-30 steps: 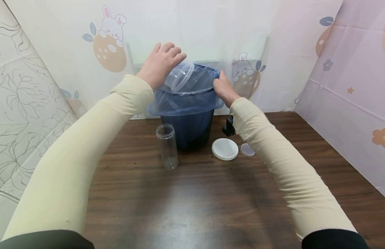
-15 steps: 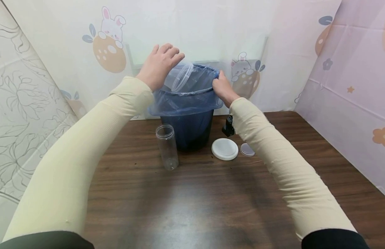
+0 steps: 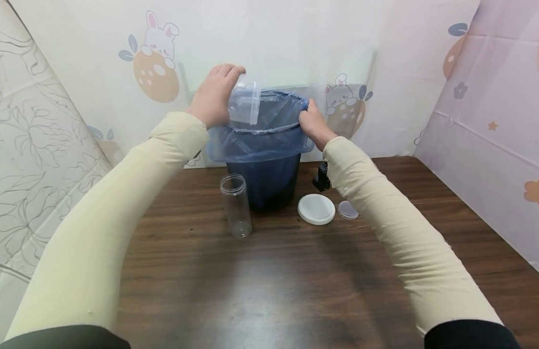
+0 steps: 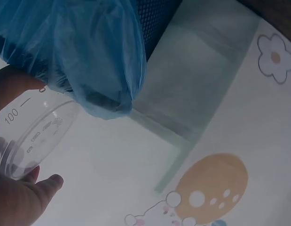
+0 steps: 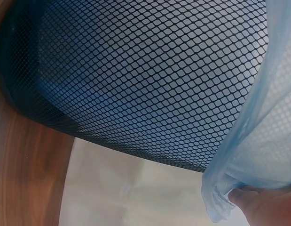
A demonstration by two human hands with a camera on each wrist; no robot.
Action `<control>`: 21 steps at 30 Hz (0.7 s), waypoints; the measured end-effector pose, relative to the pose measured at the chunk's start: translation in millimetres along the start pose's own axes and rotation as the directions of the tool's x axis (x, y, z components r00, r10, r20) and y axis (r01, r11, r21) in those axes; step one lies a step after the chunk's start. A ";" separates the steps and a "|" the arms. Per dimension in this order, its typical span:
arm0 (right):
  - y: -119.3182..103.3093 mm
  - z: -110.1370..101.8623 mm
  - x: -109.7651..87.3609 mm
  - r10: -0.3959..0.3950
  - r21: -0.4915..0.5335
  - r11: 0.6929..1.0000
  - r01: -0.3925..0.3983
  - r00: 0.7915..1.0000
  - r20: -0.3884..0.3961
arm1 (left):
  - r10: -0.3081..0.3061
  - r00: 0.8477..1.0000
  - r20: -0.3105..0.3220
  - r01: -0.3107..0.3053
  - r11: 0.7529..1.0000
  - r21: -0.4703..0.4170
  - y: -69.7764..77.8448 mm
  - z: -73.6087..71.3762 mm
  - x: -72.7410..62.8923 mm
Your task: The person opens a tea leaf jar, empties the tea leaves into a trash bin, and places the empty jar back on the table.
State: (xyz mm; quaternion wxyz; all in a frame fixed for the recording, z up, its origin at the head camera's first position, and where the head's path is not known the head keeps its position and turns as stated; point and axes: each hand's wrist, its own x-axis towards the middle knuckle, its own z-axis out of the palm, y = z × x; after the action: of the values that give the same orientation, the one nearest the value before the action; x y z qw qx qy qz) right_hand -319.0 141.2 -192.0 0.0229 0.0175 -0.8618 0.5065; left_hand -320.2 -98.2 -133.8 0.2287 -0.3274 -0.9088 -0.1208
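Observation:
My left hand (image 3: pixel 213 97) holds a clear plastic tub (image 3: pixel 247 102) on its side over the left part of a dark mesh bin (image 3: pixel 265 184). The tub's mouth faces right; a printed "100" mark shows on the tub (image 4: pixel 23 115) in the left wrist view. A blue plastic bag (image 3: pixel 260 148) lines the bin and folds down over its rim. On the bin's right side, my right hand (image 3: pixel 315 123) grips the rim through the bag; its thumb and the bag's bunched edge (image 5: pixel 216 197) show in the right wrist view.
A tall clear jar (image 3: pixel 236 206) without a lid stands upright in front of the bin. Right of it lie a white round lid (image 3: pixel 316 209) and a smaller translucent disc (image 3: pixel 348 210) on the wooden table (image 3: pixel 260 281). Printed curtains (image 3: pixel 273 39) hang behind and at the sides.
My left hand has drawn back slightly to the left. The tub has turned from mouth tilted down to lying sideways. My right hand stays on the rim.

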 end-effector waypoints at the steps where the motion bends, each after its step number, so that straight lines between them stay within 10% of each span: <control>1: -0.2 0.1 0.2 -0.001 0.003 1.000 0.001 1.000 0.001 | -0.029 1.000 0.000 0.029 0.999 -0.024 -0.2 -0.2 -0.5; 13: 2.1 -11.5 0.0 0.002 -0.058 0.998 0.001 0.998 0.056 | -0.215 0.976 0.025 0.214 0.944 -0.251 5.0 -7.9 0.1; 21: 14.3 -19.0 -6.9 -0.115 -0.136 0.983 0.120 0.993 0.038 | -0.292 0.952 0.094 0.302 0.840 -0.450 22.4 -6.3 -5.1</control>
State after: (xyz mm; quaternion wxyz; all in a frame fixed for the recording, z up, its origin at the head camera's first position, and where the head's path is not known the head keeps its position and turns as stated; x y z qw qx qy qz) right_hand -312.5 164.8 -195.6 0.0412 0.0741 -0.8925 0.4431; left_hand -300.1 -86.2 -129.3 0.1134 -0.2286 -0.8963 -0.3627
